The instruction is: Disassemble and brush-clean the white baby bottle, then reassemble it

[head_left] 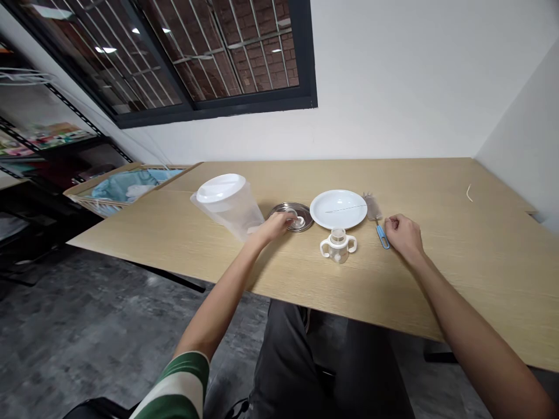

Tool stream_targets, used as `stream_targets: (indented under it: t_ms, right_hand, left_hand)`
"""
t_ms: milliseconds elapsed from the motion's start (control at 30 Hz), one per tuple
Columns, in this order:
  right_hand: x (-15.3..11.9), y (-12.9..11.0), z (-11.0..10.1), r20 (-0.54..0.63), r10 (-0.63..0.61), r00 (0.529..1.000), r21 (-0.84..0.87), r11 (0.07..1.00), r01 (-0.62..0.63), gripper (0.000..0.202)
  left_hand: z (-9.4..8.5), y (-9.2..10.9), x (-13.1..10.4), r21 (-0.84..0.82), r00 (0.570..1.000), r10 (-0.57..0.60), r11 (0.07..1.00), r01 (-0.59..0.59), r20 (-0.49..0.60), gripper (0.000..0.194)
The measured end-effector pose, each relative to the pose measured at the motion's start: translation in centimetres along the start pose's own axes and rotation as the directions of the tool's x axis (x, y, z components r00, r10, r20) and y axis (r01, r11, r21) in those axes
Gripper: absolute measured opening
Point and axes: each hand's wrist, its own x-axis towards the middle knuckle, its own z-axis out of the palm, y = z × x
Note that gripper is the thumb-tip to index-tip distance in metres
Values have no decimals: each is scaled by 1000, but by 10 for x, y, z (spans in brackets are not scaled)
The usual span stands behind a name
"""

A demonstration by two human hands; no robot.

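My left hand (278,226) reaches over a round metal tray (308,217), its fingers closed on a small clear plastic cap (292,213). A small white piece (300,222) lies on the tray beside those fingertips. My right hand (404,235) rests on the table with its fingers curled in, and nothing shows in it. Just left of it lies a brush with a blue handle (382,237) and grey bristles. Between my hands stands a clear baby bottle (338,247), upright and uncapped, with two white side handles.
A white plate (338,220) with a thin dark line across it sits behind the bottle. Left of the tray is a translucent pitcher (233,210) with a white lid. A curved pale strip (469,193) lies far right. A lined box (100,201) stands beyond the table's left end.
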Motion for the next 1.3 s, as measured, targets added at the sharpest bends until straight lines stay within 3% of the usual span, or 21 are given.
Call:
stream_targets:
  t_ms: [300,433,567,833,1100,1300]
  right_hand:
    - [0,0,-2,-26,-7,1000,33,999,8,24]
    - [0,-1,-3,-38,-13,999,40,999,15,22]
    - [-1,-2,-3,-32,-17,999,52,998,18,23]
    - [-1,-3,-4,-21,-3,1000,44,999,4,23]
    - [-2,-4,-5,-27,-26,999,19,999,27,23]
    - [-1,-2,-3,-35,-33,999,11,999,34,24]
  left_hand:
    - [11,19,4,59,980,-156,985,164,-123,24]
    - [9,22,9,-17,970,-170,985,170,-176,31]
    - [11,22,18,-55,963,-94,995,83,-253,35]
    - [23,22,31,11,992,-14,1000,15,-127,24]
    - [18,14,32,62,995,-86,994,89,-46,26]
    - [20,11,29,53,990,-129,990,131,-53,33]
